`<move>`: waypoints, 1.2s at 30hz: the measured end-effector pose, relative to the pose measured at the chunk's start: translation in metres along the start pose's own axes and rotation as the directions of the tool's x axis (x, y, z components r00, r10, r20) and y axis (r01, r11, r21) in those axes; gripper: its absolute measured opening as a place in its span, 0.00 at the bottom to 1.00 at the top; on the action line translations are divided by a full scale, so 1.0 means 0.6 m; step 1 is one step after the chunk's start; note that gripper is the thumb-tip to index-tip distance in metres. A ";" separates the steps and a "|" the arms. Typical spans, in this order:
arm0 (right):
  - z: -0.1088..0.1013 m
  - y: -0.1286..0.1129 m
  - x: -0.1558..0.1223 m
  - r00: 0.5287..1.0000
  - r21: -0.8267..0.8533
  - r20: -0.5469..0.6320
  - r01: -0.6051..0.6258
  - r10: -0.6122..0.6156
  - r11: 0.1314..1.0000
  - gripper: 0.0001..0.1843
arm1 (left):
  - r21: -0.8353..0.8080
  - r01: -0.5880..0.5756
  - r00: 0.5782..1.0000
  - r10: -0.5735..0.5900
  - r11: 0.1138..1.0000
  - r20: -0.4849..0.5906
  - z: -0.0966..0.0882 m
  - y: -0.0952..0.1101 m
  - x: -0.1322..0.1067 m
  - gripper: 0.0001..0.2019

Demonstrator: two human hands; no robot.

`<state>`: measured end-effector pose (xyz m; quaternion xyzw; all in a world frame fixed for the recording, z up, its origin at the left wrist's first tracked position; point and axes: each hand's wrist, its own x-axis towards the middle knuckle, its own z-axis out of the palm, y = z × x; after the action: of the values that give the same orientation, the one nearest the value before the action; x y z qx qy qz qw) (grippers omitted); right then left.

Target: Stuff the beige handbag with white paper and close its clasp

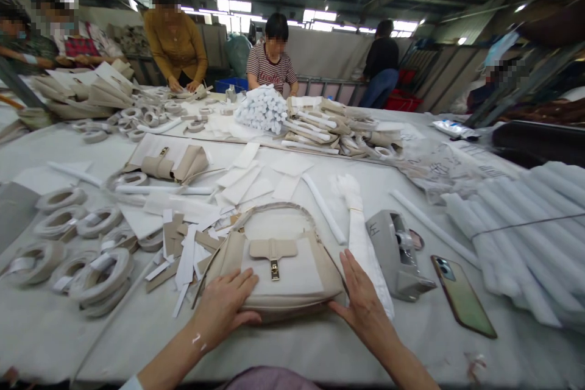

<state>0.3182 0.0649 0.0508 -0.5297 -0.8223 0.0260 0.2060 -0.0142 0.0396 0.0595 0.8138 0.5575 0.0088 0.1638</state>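
A beige handbag (311, 268) with a flap tab and gold clasp lies in front of me, its strap looped toward the far side. White sheet material covers part of its front. My left hand (228, 298) rests on the bag's lower left, fingers stretched out over the edge. At the bag's right end is my right hand (363, 292), open, its thumb at the lower corner and its fingers along the side. Left of the bag lie loose white and tan card strips (189, 250). A bundle of white strips (361, 237) lies just beyond my right hand.
Rolled straps (103, 280) sit at the left. Right are a tape dispenser (397, 256), a phone (464, 295) and bundled white foam tubes (521, 237). Another handbag (169, 158) lies farther back. Across the table, a person in stripes (272, 64) and one in mustard (176, 42) work.
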 end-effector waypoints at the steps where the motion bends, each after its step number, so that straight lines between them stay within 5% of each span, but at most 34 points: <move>1: 0.003 0.004 -0.019 0.996 0.039 -0.045 -0.074 0.075 0.997 0.47 | 0.009 -0.006 1.000 0.006 1.000 -0.022 0.002 0.001 -0.002 0.31; 5: 0.036 0.000 -0.074 0.949 0.244 -0.020 -0.300 0.314 0.922 0.38 | 0.038 -0.014 0.996 0.017 0.999 -0.084 0.007 0.006 -0.005 0.30; 10: 0.054 -0.027 -0.057 0.868 0.412 0.097 -0.480 0.487 0.774 0.34 | 0.045 0.021 0.994 -0.016 0.999 -0.107 0.008 0.008 -0.002 0.30; 20: 0.069 -0.020 -0.051 0.845 0.488 0.059 -0.489 0.532 0.723 0.31 | 0.054 0.021 0.983 -0.011 0.998 -0.183 0.007 0.015 0.004 0.27; 26: 0.089 -0.025 -0.058 0.845 0.496 0.044 -0.482 0.533 0.722 0.38 | 0.075 -0.003 0.978 0.019 0.997 -0.206 0.005 0.010 0.006 0.27; 30: 0.104 -0.031 -0.059 0.815 0.483 0.009 -0.511 0.579 0.711 0.36 | 0.112 -0.014 0.966 0.043 0.994 -0.256 0.016 0.007 0.012 0.27; 36: 0.126 -0.030 -0.066 0.831 0.460 -0.048 -0.475 0.555 0.751 0.32 | 0.182 0.020 0.928 0.049 0.983 -0.368 0.049 0.004 0.021 0.26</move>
<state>0.2892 0.0355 -0.0256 -0.6776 -0.5949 0.2138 0.3757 -0.0017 0.0425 0.0300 0.8132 0.5707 0.1127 -0.0196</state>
